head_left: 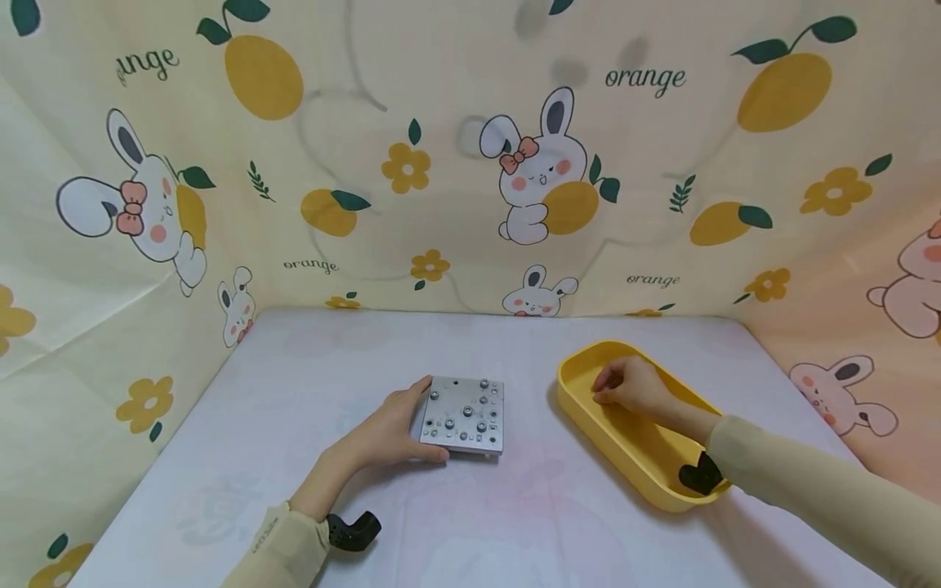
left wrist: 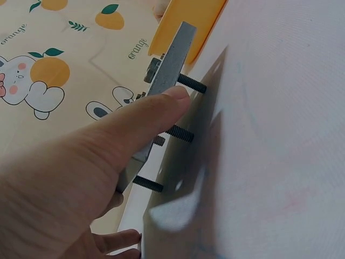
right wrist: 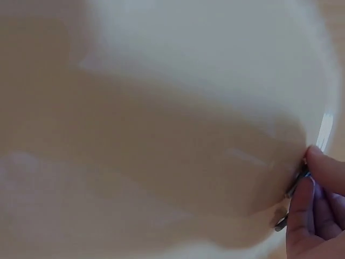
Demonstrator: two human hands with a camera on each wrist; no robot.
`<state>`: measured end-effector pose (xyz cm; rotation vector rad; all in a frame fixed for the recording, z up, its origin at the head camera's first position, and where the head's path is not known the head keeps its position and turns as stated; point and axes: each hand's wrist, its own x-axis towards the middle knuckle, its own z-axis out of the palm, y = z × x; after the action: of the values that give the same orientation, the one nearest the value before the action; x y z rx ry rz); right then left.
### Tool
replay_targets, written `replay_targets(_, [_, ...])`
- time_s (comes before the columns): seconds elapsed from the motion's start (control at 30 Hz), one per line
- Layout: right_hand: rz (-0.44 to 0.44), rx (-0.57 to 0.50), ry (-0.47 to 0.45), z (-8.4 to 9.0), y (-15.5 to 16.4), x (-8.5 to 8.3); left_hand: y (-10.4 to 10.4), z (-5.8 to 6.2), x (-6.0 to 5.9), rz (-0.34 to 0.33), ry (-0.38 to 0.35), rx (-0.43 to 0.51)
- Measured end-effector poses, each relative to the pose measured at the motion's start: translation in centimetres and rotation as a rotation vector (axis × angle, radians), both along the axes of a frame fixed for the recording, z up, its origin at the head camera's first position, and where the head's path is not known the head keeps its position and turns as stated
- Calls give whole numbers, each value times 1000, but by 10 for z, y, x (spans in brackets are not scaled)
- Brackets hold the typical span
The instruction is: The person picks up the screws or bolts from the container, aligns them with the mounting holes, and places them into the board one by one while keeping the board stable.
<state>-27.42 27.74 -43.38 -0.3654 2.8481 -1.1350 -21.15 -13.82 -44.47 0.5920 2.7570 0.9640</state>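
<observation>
My left hand (head_left: 393, 425) grips a square metal plate (head_left: 444, 410) by its left side, thumb along the near edge. Several bolt heads stud the plate's top. In the left wrist view, threaded bolts (left wrist: 192, 83) stick out of its underside above the table. Over at the right, my right hand (head_left: 638, 388) reaches into the yellow tray (head_left: 599, 437). Its thumb and index finger pinch a small dark metal screw (right wrist: 295, 187) in the right wrist view. Another small metal piece (right wrist: 281, 223) lies just below those fingers; its exact kind is unclear.
A pale table (head_left: 323, 351) lies beneath everything. Printed cloth walls (head_left: 441, 65) with rabbits and oranges close it in at the back and both sides. Black wrist mounts (head_left: 354, 531) show at both cuffs, the right one over the tray's near end.
</observation>
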Motion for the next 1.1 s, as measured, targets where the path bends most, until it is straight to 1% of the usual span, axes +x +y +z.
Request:
replay_targets(0.13, [-5,40,11,3,0,2,-1,0,0,0,5,-2])
replay_targets(0.3, [-17,60,26,5,2,3,-1,0,1,0,14,1])
replay_targets(0.6, [26,-14,-14,3,5,4,0,0,2,1,9,-3])
replay_targets(0.73, [16,-129,-121,4,4,4,0,0,2,-2,10,-6])
replay_targets(0.83, [-16,-278,-224,6,4,4,0,-1,1,-3,11,-13])
replay_targets(0.93, [-32,-411,-291,8,5,3,0,-1,1,2,14,-15])
replay_targets(1.1, [-15,-687,-426,18,7,2,1,-1,1,2,11,-10])
